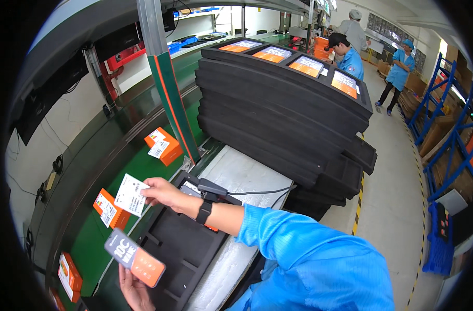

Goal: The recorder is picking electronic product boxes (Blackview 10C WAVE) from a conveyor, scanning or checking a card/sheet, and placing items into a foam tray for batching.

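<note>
In my left hand [135, 293], low in the view, is a smartphone [135, 258] with a grey and orange printed front. My right hand [161, 192], a dark watch on its wrist, pinches a white printed card [131, 195] by its right edge. The card is above the phone, in front of an orange box [111, 208] on the green conveyor belt [86, 243]. Below my hands lies a black compartment tray [172, 243]. A dark handheld scanner [211, 188] with a cable rests at its far end, partly hidden by my right forearm.
More orange boxes [166, 147] with labels sit along the belt. A tall stack of black trays [267, 114] stands beyond, phones [306, 66] in its top tray. A metal post [169, 88] rises beside the belt. Several people in workwear [400, 65] are farther back, near blue racks [433, 98].
</note>
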`<state>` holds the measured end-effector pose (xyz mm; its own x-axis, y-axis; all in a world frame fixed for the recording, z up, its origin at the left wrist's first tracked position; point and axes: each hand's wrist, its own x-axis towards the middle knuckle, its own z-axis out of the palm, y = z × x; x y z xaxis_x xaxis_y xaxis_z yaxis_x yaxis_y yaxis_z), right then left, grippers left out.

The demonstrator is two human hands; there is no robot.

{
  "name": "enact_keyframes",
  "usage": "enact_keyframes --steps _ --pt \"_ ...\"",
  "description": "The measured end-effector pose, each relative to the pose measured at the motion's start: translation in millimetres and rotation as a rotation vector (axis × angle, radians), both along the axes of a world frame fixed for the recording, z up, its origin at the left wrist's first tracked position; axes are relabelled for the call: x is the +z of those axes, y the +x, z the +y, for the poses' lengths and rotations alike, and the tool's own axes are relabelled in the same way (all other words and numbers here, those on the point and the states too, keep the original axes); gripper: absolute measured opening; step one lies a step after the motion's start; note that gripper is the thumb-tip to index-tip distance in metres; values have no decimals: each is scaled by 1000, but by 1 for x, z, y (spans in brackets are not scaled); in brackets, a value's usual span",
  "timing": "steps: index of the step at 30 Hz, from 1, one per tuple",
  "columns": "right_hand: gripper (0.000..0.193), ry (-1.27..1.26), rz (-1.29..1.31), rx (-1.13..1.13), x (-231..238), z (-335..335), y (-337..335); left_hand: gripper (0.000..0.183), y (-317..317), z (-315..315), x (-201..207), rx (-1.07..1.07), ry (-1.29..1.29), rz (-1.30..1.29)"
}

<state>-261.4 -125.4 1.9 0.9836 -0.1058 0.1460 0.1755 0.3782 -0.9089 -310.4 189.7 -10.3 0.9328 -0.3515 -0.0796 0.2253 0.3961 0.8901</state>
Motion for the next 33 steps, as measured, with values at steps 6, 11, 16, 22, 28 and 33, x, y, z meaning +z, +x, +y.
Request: enact_keyframes --steps 6,11,16,22,28,33 --pt "15 -17 -132 73 -45 63 30 53 -5 63 54 213 104 -70" --pt "17 -628 -279 -295 -30 33 -10 44 40 113 76 281 67 -153" --pt "15 -357 -117 77 -18 75 -20 38 124 236 90 526 78 -249" --pt "14 -656 -24 27 -26 83 -25 29 235 271 72 923 228 -167" --pt "13 -713 -16 31 -22 90 -28 22 307 447 16 1210 571 -195" --pt "12 -925 -126 44 -19 99 -28 25 340 507 -21 1071 1177 -36"
